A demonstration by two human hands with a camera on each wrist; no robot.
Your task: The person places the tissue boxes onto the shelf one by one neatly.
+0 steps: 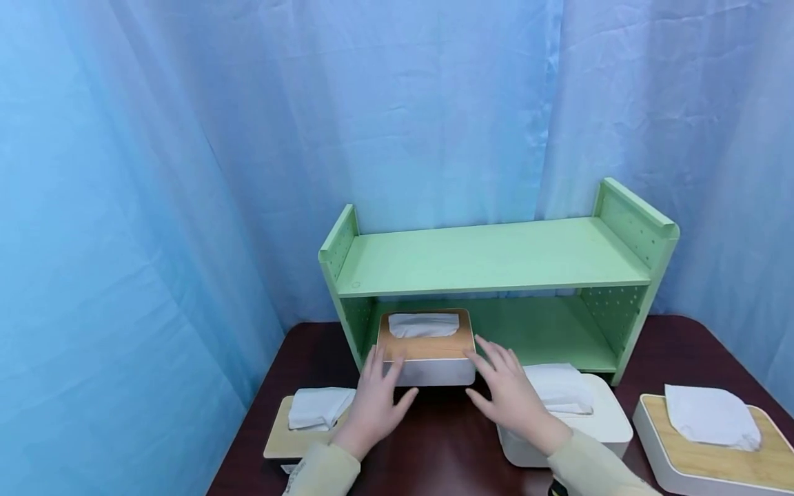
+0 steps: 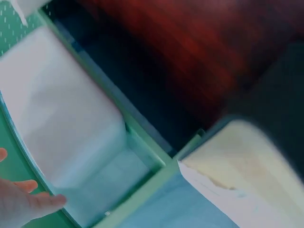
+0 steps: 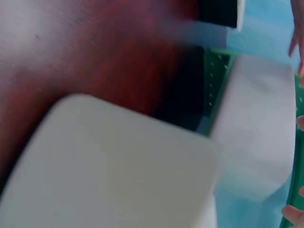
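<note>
A tissue box (image 1: 428, 348) with a wooden lid and white sides sits at the left of the lower shelf, a tissue lying over its slot. My left hand (image 1: 377, 408) is at its front left corner, fingers spread. At the front right corner is my right hand (image 1: 513, 389), its fingers also spread. Whether the fingertips touch the box, I cannot tell. The left wrist view shows the box's white side (image 2: 61, 104) beside my left fingers (image 2: 45, 203). In the right wrist view only a few fingertips (image 3: 293, 214) appear at the edge.
The green two-tier shelf (image 1: 490, 258) stands on a dark red-brown table (image 1: 443, 448). A wooden-lidded tissue box (image 1: 279, 435) lies at left. A white tissue box (image 1: 604, 417) sits under my right forearm, and another wooden-lidded one (image 1: 688, 451) is far right. Blue curtains (image 1: 434, 117) hang behind.
</note>
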